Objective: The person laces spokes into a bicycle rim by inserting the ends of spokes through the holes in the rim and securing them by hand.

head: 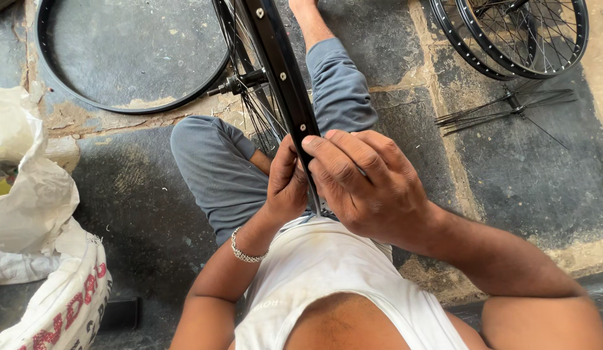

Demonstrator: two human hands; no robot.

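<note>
A black bicycle wheel rim point(282, 71) stands on edge between my knees, its spokes and hub point(240, 83) showing on the left side. My left hand point(285, 185) grips the rim's near end from the left, a silver bracelet on its wrist. My right hand point(366, 185) wraps over the same part of the rim from the right, fingertips pressed on its outer face. I sit on the floor in grey trousers and a white vest.
A bare black rim point(130, 107) lies flat on the stone floor at upper left. Two spoked wheels point(528, 39) lie at upper right, with a bundle of loose spokes point(509, 107) below them. White sacks point(35, 214) stand at the left edge.
</note>
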